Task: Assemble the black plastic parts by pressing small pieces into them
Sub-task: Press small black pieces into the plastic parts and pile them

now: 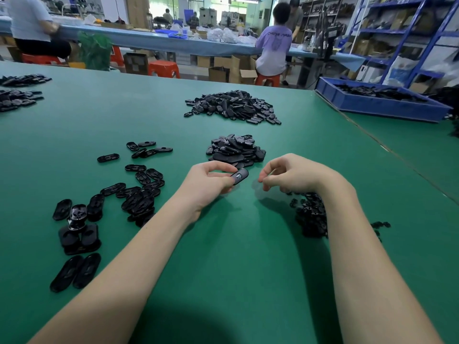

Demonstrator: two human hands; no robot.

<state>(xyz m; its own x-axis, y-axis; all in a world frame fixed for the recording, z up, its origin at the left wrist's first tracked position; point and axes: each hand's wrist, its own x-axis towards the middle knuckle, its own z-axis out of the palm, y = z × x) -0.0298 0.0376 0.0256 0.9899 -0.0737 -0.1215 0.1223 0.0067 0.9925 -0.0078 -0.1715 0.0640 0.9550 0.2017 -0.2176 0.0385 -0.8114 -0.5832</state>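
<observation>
Black plastic part (239,176): oval piece with a recessed centre, held above the green surface (248,244) between the two hands, just in front of the near stack.
Left hand (211,181): thumb and fingers pinch the left end of the part; the right end projects free.
Right hand (295,175): fingers curled, tips drawn together just right of the part, not touching it; possibly pinching a small piece, but none can be made out.
Near stack (236,150): heap of flat oval parts directly beyond the hands.
Far heap (233,108): larger mound of oval parts farther back.
Left scatter (139,192): loose oval parts spread left of the left forearm.
Small pieces (310,214): dark pile partly hidden by the right forearm.
Blue bin (380,105): far right, holding black parts.
</observation>
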